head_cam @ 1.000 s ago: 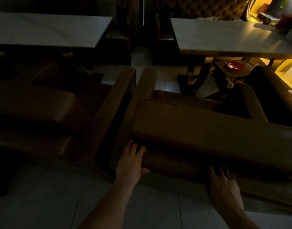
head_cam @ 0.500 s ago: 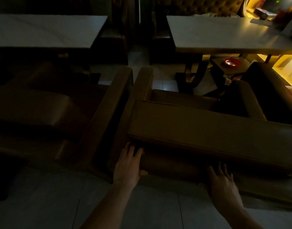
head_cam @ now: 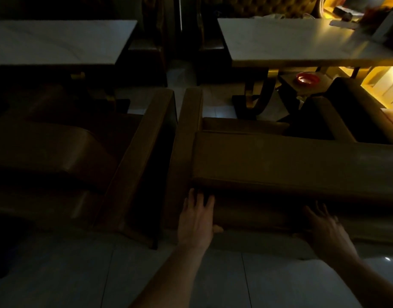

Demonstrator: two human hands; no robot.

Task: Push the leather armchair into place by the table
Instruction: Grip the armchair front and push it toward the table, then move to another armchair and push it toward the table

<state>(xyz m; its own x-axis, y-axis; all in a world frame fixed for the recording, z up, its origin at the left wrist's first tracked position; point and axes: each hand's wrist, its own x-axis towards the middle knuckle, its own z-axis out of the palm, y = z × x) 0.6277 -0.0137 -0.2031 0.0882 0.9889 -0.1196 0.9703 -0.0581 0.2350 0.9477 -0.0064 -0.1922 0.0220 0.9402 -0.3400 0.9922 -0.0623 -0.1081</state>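
Observation:
A brown leather armchair [head_cam: 280,161] fills the middle right, seen from behind, its thick backrest top running left to right. It faces a pale marble-topped table [head_cam: 297,41] with a curved pedestal base. My left hand [head_cam: 196,221] lies flat against the chair's back near its left corner, fingers spread, thumb along the lower edge. My right hand [head_cam: 324,230] presses flat on the back further right, fingers partly in shadow under the backrest overhang. Neither hand is wrapped around anything.
A second brown armchair [head_cam: 128,156] stands just left, a narrow gap between the two armrests. It faces another pale table [head_cam: 57,41]. A red ashtray [head_cam: 306,78] sits on a low dark stand under the right table. Dark seating lies far right. Pale floor tiles run below.
The armchair has slid forward and left, toward the table, narrowing the gap to the left armchair. Both hands have stayed flat on its back and followed it.

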